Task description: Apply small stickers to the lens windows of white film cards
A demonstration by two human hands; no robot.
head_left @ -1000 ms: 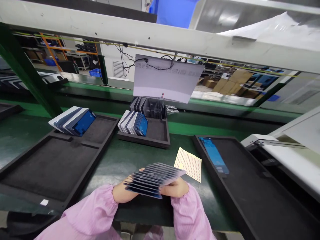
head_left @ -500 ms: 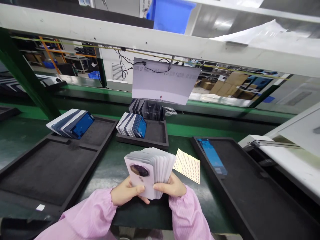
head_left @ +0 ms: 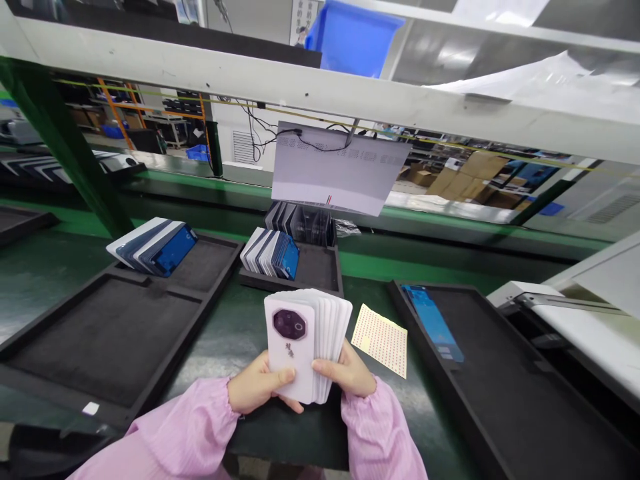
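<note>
A fanned stack of pale pink phone back covers (head_left: pixel 291 353) is held upright between both my hands, above the green bench. The front cover shows a dark camera window and small dark lettering. My left hand (head_left: pixel 261 384) grips the lower left edge, its thumb on the front cover and fingers behind. From the right, my right hand (head_left: pixel 349 371) is closed on the fanned edges, thumb across them. A yellow sheet of small red dots (head_left: pixel 382 340) lies on the bench beside my right hand.
A black foam tray (head_left: pixel 100 333) at left carries several leaning back covers (head_left: pixel 153 247). The middle tray (head_left: pixel 323 270) bears more covers (head_left: pixel 271 253). At right, another black tray (head_left: pixel 500 360) has a blue-filmed panel (head_left: pixel 434 323). A monitor's back (head_left: pixel 340 167) and a shelf beam (head_left: pixel 300 87) stand ahead.
The stack has turned so its front cover faces me more squarely, and the fan looks narrower. Both hands keep their hold. The whole view has shifted slightly.
</note>
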